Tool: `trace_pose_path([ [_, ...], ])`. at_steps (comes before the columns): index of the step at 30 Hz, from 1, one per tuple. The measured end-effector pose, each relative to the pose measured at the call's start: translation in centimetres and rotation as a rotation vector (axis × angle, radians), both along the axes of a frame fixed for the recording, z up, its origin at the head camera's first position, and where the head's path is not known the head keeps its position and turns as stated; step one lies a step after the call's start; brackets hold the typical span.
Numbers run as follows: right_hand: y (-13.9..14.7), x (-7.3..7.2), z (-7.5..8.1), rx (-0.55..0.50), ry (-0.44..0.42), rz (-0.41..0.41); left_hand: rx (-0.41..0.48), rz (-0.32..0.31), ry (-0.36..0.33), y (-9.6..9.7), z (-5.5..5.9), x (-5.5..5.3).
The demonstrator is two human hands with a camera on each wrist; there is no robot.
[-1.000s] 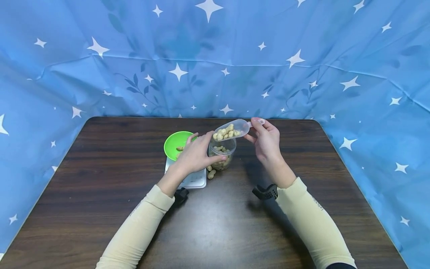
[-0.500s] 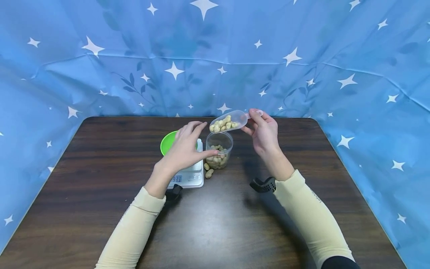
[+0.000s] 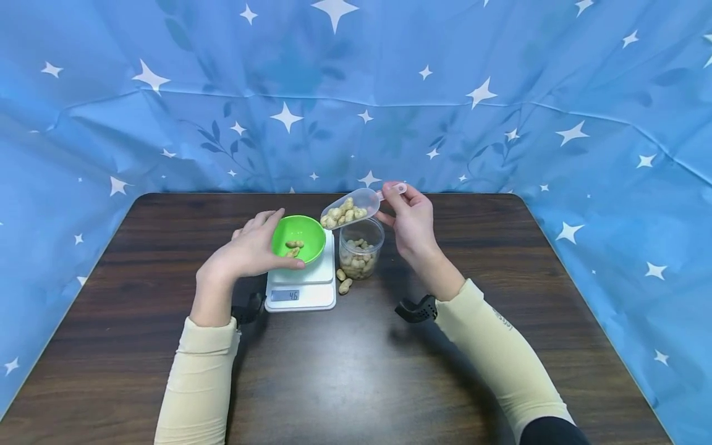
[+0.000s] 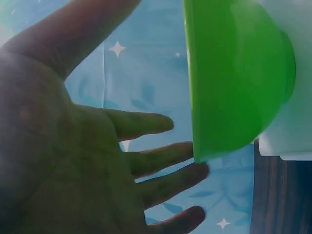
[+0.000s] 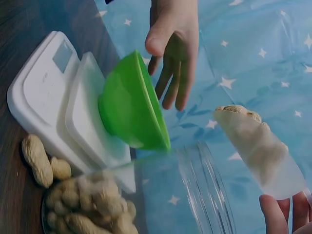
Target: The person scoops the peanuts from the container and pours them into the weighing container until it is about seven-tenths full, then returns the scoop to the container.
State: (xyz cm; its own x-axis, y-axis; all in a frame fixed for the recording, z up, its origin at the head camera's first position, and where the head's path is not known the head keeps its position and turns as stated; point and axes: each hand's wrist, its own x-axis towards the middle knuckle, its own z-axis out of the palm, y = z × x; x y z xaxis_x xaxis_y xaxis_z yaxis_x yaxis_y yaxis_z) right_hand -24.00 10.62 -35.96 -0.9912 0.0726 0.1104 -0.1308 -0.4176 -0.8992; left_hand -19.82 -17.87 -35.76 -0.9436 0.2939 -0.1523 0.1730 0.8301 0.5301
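Observation:
In the head view my right hand [image 3: 414, 225] pinches the handle of a clear plastic scoop [image 3: 368, 199] heaped with peanuts [image 3: 342, 214]. The scoop tilts down to the left, its tip close to the rim of a green bowl [image 3: 308, 227] with a few peanuts inside. That bowl stands on a white kitchen scale [image 3: 319, 298] whose display shows 46. At the bowl's left side is my left hand [image 3: 245, 250], fingers spread and thumb in front. In the left wrist view its fingers [image 4: 165, 160] extend beside the bowl's rim, holding nothing.
A clear jar [image 3: 379, 242] partly filled with peanuts stands right of the scale, below the scoop. Loose peanuts [image 3: 345, 286] lie between scale and jar on the dark wooden table [image 3: 356, 371]. A blue star-patterned curtain [image 3: 356, 142] hangs behind the table.
My left hand has moved left from the jar and over the bowl to its left side. My right hand has carried the loaded scoop left from above the jar toward the bowl.

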Motion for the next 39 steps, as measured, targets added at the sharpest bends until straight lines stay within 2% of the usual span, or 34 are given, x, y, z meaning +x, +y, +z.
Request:
trace_pose_path([
  [4, -1.4, 0.1, -0.2, 0.093, 0.046, -0.005, -0.010, -0.009, -0.042, -0.4, -0.3, -0.2],
  [7, -2.4, 0.2, -0.3, 0.203, 0.120, 0.009, 0.002, -0.021, -0.059, -0.6, -0.5, -0.4],
  [12, -3.4, 0.4, -0.2, 0.424, 0.335, 0.056, 0.054, -0.038, -0.063, -0.8, -0.9, -0.6],
  [15, -3.4, 0.7, 0.2, 0.530, 0.445, 0.046, 0.066, -0.042, -0.056, -0.8, -1.1, -0.8],
  [18, -3.2, 1.0, 1.0, 0.556, 0.490, 0.035, 0.064, -0.040, -0.049, -0.8, -1.2, -0.8],
  [27, 0.0, 1.0, 2.2, 0.503, 0.475, -0.024, 0.055, -0.023, -0.048, -0.9, -1.1, -0.4],
  [30, 1.2, 1.0, 2.3, 0.499, 0.473, -0.041, 0.051, -0.007, -0.013, -0.9, -1.2, -0.4],
  [34, 2.6, 0.9, 2.3, 0.520, 0.489, -0.053, 0.102, 0.008, 0.090, -0.5, -1.1, -0.4],
  [39, 3.4, 0.8, 2.3, 0.613, 0.508, -0.060, 0.195, -0.045, 0.245, 1.6, -1.2, -0.5],
])
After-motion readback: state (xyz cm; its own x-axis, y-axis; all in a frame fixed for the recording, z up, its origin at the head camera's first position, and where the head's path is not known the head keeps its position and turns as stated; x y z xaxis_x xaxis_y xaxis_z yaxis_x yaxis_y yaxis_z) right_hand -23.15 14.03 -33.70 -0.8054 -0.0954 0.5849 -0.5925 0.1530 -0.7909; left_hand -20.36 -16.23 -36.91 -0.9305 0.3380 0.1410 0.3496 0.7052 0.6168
